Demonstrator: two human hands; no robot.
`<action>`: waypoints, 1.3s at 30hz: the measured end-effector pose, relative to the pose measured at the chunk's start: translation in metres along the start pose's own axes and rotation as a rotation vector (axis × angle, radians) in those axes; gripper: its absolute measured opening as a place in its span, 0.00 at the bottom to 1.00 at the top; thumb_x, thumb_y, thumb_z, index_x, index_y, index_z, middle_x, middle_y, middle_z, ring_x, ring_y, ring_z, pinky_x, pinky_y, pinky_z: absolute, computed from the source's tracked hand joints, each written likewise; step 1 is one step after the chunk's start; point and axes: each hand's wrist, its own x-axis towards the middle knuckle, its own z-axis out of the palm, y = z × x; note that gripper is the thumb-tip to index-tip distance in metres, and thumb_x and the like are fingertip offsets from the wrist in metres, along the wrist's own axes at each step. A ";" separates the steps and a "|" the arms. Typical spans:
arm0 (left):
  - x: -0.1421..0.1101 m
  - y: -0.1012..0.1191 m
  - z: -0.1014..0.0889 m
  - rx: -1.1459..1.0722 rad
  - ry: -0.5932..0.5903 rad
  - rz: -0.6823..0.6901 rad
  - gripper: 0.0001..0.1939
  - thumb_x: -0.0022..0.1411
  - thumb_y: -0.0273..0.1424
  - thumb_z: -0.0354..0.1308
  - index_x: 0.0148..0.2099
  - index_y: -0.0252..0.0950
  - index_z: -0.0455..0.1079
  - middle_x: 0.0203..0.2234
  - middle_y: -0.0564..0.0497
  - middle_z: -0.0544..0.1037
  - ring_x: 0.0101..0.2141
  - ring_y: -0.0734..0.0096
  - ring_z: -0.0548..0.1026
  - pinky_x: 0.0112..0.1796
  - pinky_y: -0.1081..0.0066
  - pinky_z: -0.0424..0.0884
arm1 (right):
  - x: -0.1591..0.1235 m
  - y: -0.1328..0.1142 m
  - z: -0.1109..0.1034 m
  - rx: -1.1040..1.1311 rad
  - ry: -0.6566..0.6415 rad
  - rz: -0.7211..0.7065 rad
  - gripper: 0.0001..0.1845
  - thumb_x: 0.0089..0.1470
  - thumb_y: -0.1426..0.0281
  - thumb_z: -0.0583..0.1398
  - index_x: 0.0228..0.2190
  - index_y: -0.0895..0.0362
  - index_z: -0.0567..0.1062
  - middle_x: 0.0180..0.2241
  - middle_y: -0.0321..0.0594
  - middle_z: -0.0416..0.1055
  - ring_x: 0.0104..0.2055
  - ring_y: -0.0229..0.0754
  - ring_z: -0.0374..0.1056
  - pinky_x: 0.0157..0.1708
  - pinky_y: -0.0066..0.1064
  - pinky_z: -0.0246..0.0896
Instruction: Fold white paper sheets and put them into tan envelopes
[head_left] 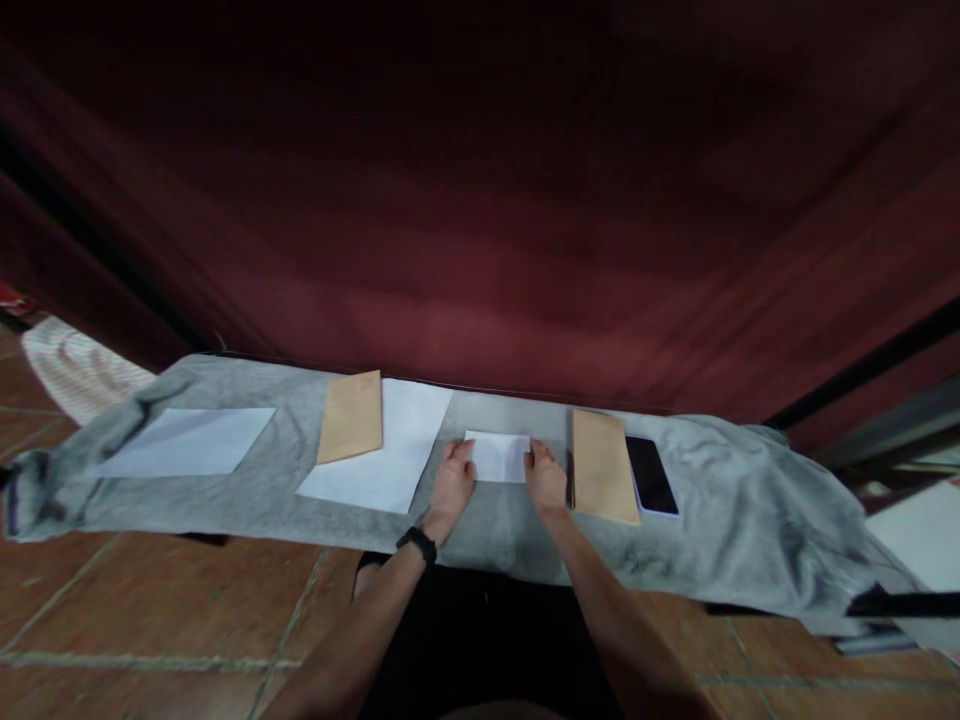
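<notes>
A small folded sheet of white paper [498,458] lies in front of me, just above the grey cloth, with a crease down its middle. My left hand [453,478] grips its left edge, thumb and fingers closed on it; a black watch is on that wrist. At the right edge my right hand [546,474] pinches the same paper. Beyond my right hand is a stack of brown envelopes [604,468]. Left of my left hand, a brown envelope [352,416] rests partly on large white sheets [390,470].
A grey cloth [270,500] covers the long narrow surface. A phone [652,476] lies right of the envelope stack. Another white sheet [187,442] is at the far left. A dark red panel [480,250] rises along the back edge. Tiled floor [165,600] shows below.
</notes>
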 end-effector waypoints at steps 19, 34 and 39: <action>0.002 0.021 0.017 0.495 -0.144 0.183 0.23 0.71 0.31 0.43 0.64 0.32 0.64 0.65 0.39 0.63 0.64 0.53 0.60 0.62 0.54 0.58 | 0.001 0.001 0.003 -0.118 -0.001 -0.069 0.18 0.66 0.72 0.49 0.52 0.57 0.73 0.48 0.47 0.75 0.47 0.45 0.72 0.46 0.33 0.65; 0.003 0.011 0.042 0.617 -0.248 0.139 0.29 0.71 0.29 0.36 0.71 0.26 0.50 0.70 0.40 0.52 0.69 0.58 0.49 0.67 0.55 0.46 | 0.002 -0.020 0.040 -0.115 -0.102 -0.387 0.29 0.71 0.62 0.40 0.65 0.61 0.59 0.68 0.46 0.53 0.70 0.44 0.48 0.68 0.43 0.38; 0.003 0.006 0.040 0.617 -0.176 0.081 0.30 0.72 0.34 0.36 0.71 0.24 0.50 0.69 0.39 0.53 0.69 0.57 0.49 0.66 0.56 0.47 | 0.000 -0.001 0.039 -0.208 -0.032 -0.346 0.32 0.70 0.59 0.43 0.67 0.63 0.54 0.69 0.48 0.48 0.71 0.48 0.46 0.68 0.44 0.37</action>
